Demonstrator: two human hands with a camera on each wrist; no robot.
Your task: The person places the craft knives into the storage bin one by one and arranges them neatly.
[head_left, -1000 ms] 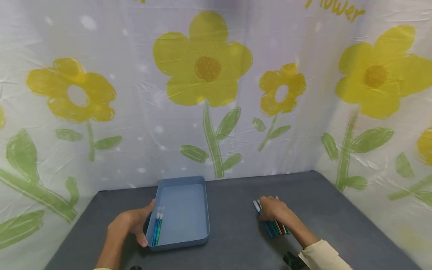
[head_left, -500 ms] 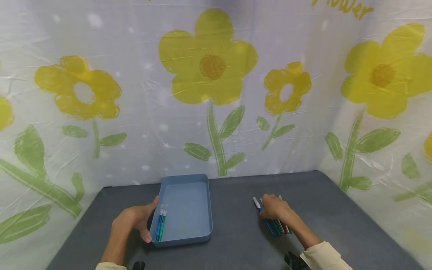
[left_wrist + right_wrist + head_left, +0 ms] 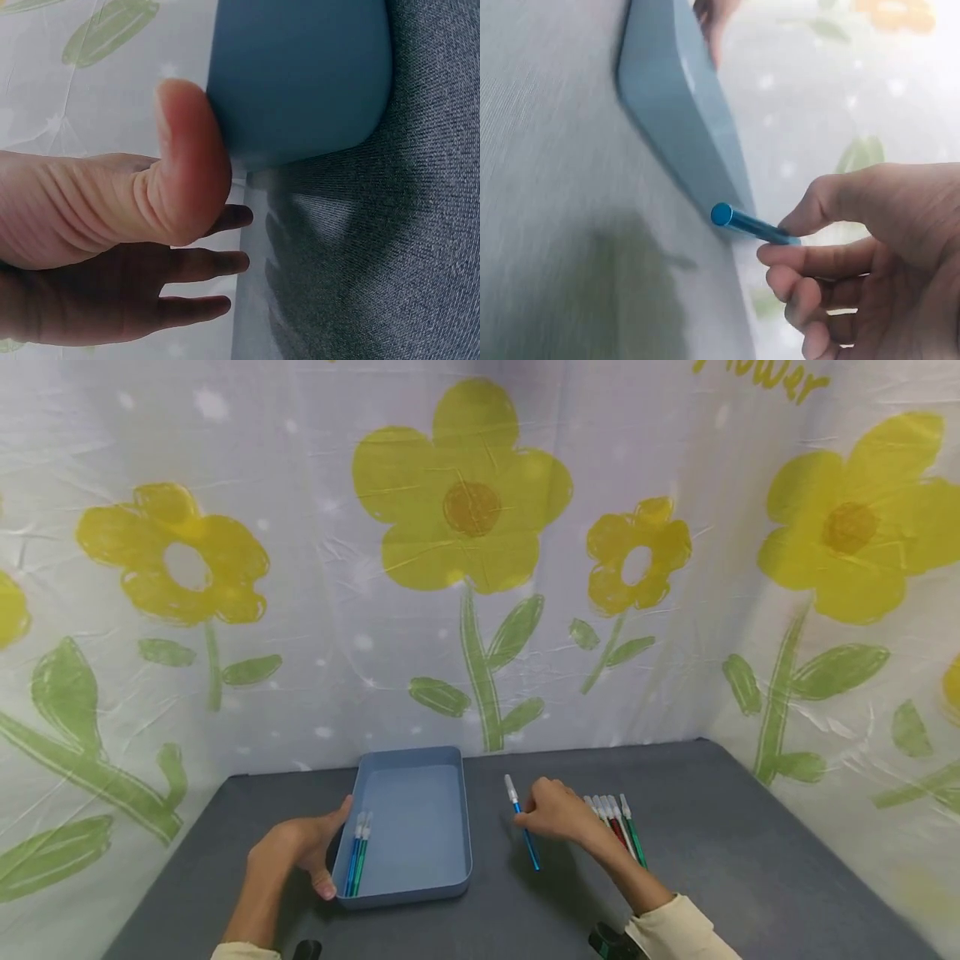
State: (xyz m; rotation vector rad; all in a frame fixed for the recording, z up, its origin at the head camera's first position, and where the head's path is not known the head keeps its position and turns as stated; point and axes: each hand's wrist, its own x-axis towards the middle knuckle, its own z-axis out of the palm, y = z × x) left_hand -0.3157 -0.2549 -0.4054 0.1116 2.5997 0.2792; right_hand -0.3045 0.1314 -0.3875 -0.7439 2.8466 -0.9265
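Observation:
In the head view my right hand [image 3: 558,810] pinches a blue marker [image 3: 531,848] with a whitish cap, held above the table between the tray and a row of markers. Thumb and forefinger grip it in the right wrist view, where the blue marker's end [image 3: 721,214] points out. My left hand [image 3: 296,852] rests against the left side of a blue-grey tray [image 3: 420,891]. Its thumb touches the tray's wall [image 3: 300,82] in the left wrist view, the other fingers stretched out. Inside the tray, a blue marker [image 3: 352,864] and a green marker [image 3: 362,864] lie along the left wall.
Several capped markers [image 3: 617,821], red and green among them, lie side by side on the dark grey table [image 3: 750,860], partly behind my right forearm. A flower-printed curtain [image 3: 315,610] encloses the table's back and sides.
My right hand has picked the blue marker from the left end of the row and carried it left toward the tray. My left hand has stayed at the tray. The view shifted slightly early on.

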